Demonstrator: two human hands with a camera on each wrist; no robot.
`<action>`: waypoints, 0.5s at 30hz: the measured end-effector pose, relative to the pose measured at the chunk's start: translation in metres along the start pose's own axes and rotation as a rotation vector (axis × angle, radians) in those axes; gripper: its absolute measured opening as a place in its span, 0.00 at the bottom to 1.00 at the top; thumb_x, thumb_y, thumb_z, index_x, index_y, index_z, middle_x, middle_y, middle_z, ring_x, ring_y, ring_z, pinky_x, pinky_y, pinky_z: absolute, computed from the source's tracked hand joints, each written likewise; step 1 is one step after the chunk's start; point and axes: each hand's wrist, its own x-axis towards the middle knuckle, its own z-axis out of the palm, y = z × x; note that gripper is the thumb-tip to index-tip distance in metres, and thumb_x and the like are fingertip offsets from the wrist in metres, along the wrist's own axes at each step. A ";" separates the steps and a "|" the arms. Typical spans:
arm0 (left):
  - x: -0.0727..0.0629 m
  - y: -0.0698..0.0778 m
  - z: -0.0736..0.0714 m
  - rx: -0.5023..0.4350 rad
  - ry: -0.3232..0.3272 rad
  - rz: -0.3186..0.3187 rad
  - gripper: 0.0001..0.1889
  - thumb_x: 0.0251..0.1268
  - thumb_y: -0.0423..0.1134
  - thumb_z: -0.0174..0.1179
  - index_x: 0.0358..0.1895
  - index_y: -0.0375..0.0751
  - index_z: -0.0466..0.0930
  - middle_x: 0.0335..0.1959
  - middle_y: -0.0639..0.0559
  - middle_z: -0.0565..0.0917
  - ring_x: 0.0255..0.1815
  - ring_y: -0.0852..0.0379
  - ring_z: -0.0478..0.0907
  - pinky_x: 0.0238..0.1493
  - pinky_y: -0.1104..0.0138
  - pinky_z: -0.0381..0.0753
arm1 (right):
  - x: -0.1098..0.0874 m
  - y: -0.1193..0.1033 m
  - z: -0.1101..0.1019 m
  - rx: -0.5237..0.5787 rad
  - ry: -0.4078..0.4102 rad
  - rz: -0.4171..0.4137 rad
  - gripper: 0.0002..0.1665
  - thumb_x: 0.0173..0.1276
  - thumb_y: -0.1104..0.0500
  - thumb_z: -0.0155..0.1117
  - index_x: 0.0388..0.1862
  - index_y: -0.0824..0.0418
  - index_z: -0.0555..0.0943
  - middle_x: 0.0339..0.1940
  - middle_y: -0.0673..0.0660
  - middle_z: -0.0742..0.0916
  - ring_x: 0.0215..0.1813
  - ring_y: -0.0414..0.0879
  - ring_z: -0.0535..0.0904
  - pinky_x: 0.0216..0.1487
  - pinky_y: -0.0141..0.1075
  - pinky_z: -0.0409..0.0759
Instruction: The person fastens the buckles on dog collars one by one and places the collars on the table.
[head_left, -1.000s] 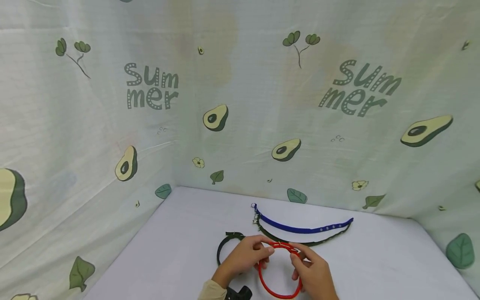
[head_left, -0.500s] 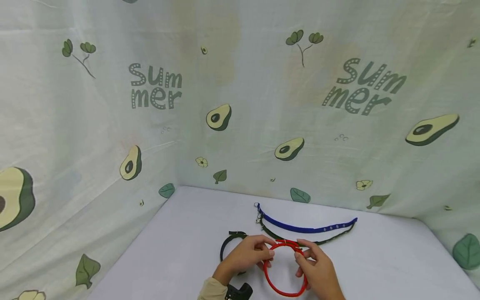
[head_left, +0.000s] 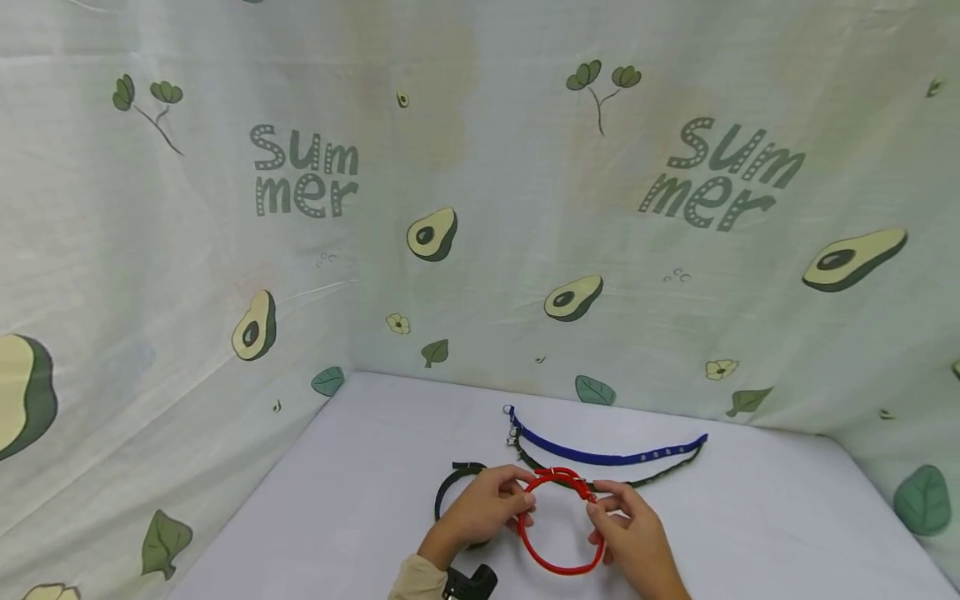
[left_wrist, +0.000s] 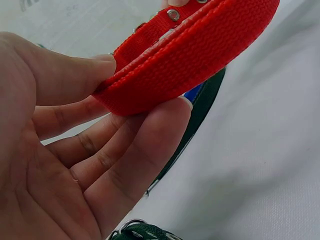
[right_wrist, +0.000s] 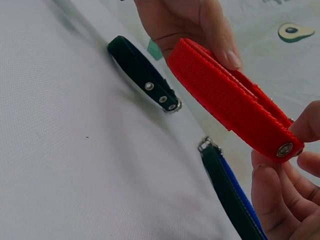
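Head and right wrist views: at left on the table [head_left: 337,500], a green collar [right_wrist: 127,59] lies looped, partly covered by the left hand [head_left: 483,504]. The left thumb and fingers pinch the red collar [head_left: 558,572] at its upper left side. The red collar is located between the 2 hands, forming a ring that faces the head camera. Its doubled section follows the upper arc; the long axis of that section slopes down from the left fingers to the right fingertips. Behind it, a blue strap [head_left: 600,458] and a dark green strap [head_left: 651,481] extend to the right. The right hand [head_left: 637,537] pinches the upper right side; 1 eyelet [right_wrist: 285,149] sits at its fingertips, making this hand the nearer to that end. Not determinable: the fastening state, and whether the ring's lower edge contacts the table. The red band hides some fingertips. Frame edges cut off the right forearm and, in the right wrist view, both straps.
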 end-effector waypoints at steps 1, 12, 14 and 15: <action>0.000 0.000 0.000 0.001 0.013 -0.002 0.13 0.69 0.33 0.62 0.55 0.39 0.80 0.34 0.42 0.86 0.29 0.53 0.85 0.32 0.62 0.85 | 0.000 0.000 0.001 0.002 -0.002 -0.004 0.23 0.68 0.61 0.69 0.60 0.62 0.77 0.38 0.61 0.84 0.26 0.51 0.83 0.22 0.41 0.80; 0.001 -0.003 -0.004 -0.022 0.059 -0.028 0.14 0.70 0.32 0.62 0.55 0.33 0.78 0.33 0.41 0.86 0.29 0.52 0.85 0.31 0.61 0.85 | 0.000 0.001 0.002 -0.048 -0.021 0.019 0.19 0.68 0.59 0.69 0.55 0.64 0.77 0.35 0.59 0.84 0.23 0.53 0.80 0.22 0.40 0.79; 0.001 -0.003 -0.004 -0.022 0.064 -0.031 0.13 0.70 0.32 0.62 0.55 0.33 0.78 0.33 0.40 0.86 0.29 0.52 0.85 0.31 0.61 0.85 | 0.000 0.002 0.002 -0.055 -0.020 0.022 0.19 0.68 0.58 0.69 0.53 0.64 0.78 0.34 0.58 0.83 0.23 0.53 0.78 0.22 0.40 0.79; 0.001 -0.003 -0.005 -0.024 0.066 -0.034 0.13 0.70 0.31 0.62 0.55 0.33 0.78 0.33 0.40 0.86 0.29 0.52 0.85 0.31 0.61 0.85 | 0.000 0.002 0.002 -0.058 -0.020 0.022 0.18 0.68 0.58 0.70 0.53 0.64 0.78 0.34 0.58 0.83 0.22 0.53 0.78 0.22 0.40 0.78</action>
